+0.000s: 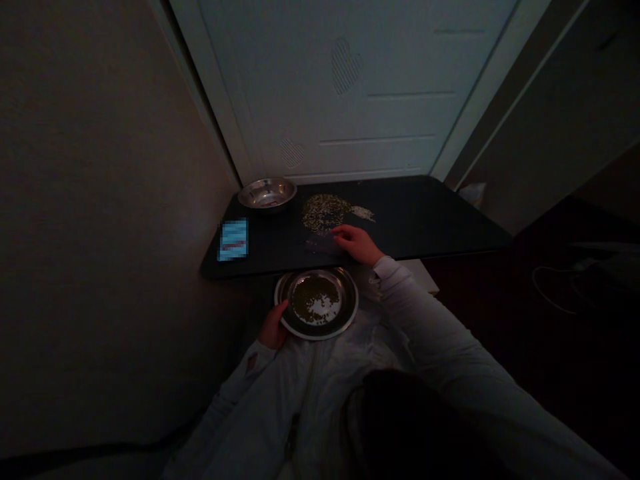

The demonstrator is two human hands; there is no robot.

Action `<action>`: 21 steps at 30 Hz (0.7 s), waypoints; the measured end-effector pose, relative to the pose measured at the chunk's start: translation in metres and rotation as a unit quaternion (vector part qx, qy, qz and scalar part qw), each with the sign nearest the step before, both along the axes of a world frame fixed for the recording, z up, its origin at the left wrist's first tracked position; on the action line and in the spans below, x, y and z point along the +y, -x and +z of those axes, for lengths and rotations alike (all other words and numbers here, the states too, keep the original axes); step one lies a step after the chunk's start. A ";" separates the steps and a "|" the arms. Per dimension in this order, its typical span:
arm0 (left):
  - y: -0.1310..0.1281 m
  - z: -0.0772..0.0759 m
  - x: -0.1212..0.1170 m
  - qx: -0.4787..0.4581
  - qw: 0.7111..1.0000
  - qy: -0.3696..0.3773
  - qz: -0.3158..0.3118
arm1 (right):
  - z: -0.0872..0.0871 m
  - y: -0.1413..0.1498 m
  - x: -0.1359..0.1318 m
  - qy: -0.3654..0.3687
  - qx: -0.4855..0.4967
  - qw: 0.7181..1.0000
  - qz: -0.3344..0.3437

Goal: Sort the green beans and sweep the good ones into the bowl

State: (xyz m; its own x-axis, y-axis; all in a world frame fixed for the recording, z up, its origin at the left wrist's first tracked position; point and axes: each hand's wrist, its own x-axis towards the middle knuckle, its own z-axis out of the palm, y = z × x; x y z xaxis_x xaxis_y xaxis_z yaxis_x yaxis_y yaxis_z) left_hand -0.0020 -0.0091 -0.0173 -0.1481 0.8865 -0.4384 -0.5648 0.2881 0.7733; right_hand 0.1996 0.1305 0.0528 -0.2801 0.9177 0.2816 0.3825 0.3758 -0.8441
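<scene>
My left hand (273,327) grips the left rim of a steel bowl (353,310), which is held at the near edge of the table. Small green beans (313,293) lie in that bowl, with bright bare metal showing among them. Over the table, my right hand (357,243) has its fingers closed on a thin see-through sheet (320,244), only faintly visible in the dim light. Just beyond the fingers spreads a pile of mixed green beans and pale grains (325,212). A small heap of white grains (363,213) touches its right side.
A second steel bowl (267,195) stands at the back left of the dark table (425,220). In front of it lies a lit phone (233,240), its screen blurred. A white door (325,113) rises behind the table, with a wall (125,200) to the left.
</scene>
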 end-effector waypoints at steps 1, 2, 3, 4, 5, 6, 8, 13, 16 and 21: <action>-0.001 0.000 0.000 -0.004 1.000 0.004 -0.008 | 0.001 0.000 0.000 0.003 0.012 1.000 -0.005; -0.001 0.000 0.000 -0.011 1.000 0.011 -0.016 | 0.001 -0.001 -0.001 0.009 0.027 1.000 -0.013; -0.001 0.000 0.001 -0.018 0.999 0.018 -0.021 | 0.002 -0.001 -0.001 0.018 0.040 0.999 -0.021; -0.001 0.000 0.001 -0.024 0.999 0.024 -0.021 | 0.003 -0.002 -0.001 0.029 0.050 0.998 -0.028; 0.000 0.000 0.001 -0.030 0.999 0.029 -0.018 | 0.003 -0.002 -0.001 0.039 0.057 0.997 -0.034; 0.001 -0.001 0.002 -0.036 0.999 0.033 -0.014 | 0.004 -0.002 -0.001 0.046 0.058 0.997 -0.038; 0.002 -0.002 0.002 -0.044 0.998 0.039 -0.006 | 0.003 -0.003 -0.001 0.040 0.044 0.997 -0.043; 0.002 0.000 0.002 -0.054 0.997 0.047 -0.003 | 0.001 -0.002 0.000 -0.005 -0.004 0.998 -0.063; 0.000 0.003 0.002 -0.053 0.998 0.041 0.009 | 0.000 -0.003 0.002 -0.016 -0.010 0.996 -0.088; -0.001 0.006 0.001 -0.061 0.997 0.040 -0.004 | -0.002 -0.004 0.003 -0.028 -0.005 0.995 -0.098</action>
State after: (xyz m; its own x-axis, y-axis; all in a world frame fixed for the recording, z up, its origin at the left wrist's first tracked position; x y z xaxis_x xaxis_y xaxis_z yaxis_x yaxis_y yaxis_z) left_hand -0.0006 -0.0079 -0.0111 -0.0814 0.8490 -0.5222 -0.6510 0.3514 0.6728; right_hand 0.2037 0.1331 0.0509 -0.1009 0.9378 0.3321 0.4613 0.3398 -0.8196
